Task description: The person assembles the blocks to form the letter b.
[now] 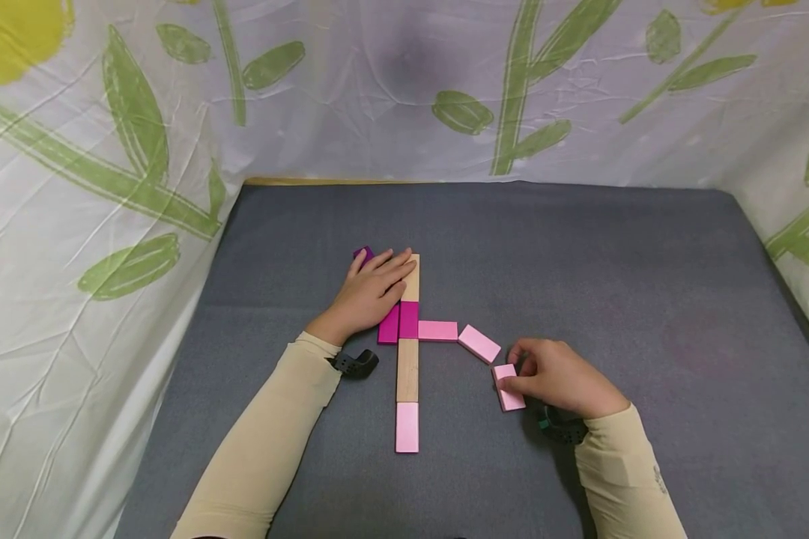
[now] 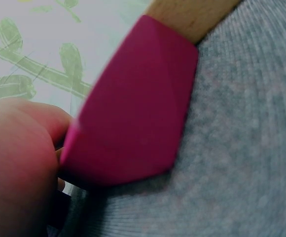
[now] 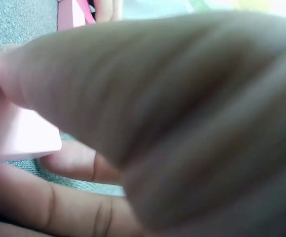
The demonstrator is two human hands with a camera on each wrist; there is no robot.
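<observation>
My left hand (image 1: pixel 371 292) lies with fingers spread over the upper end of a column of blocks. It partly covers magenta blocks and touches the upper plain wood block (image 1: pixel 411 278). A magenta block (image 1: pixel 389 324) emerges beside its palm; in the left wrist view a magenta block (image 2: pixel 138 108) fills the middle, next to the hand. At the right, my right hand (image 1: pixel 559 378) holds a pink block (image 1: pixel 510 397) between thumb and curled fingers, low at the cloth. In the right wrist view the thumb (image 3: pixel 84 84) overlaps the pale pink block (image 3: pixel 29 133).
Down the column run a magenta block (image 1: pixel 409 320), a longer wood block (image 1: pixel 407 370) and a pink block (image 1: pixel 407 428). Two more pink blocks, one level (image 1: pixel 438 331) and one slanted (image 1: pixel 479 343), branch rightward. Grey cloth (image 1: pixel 613 262) covers the table; a painted white curtain (image 1: pixel 377 142) stands behind.
</observation>
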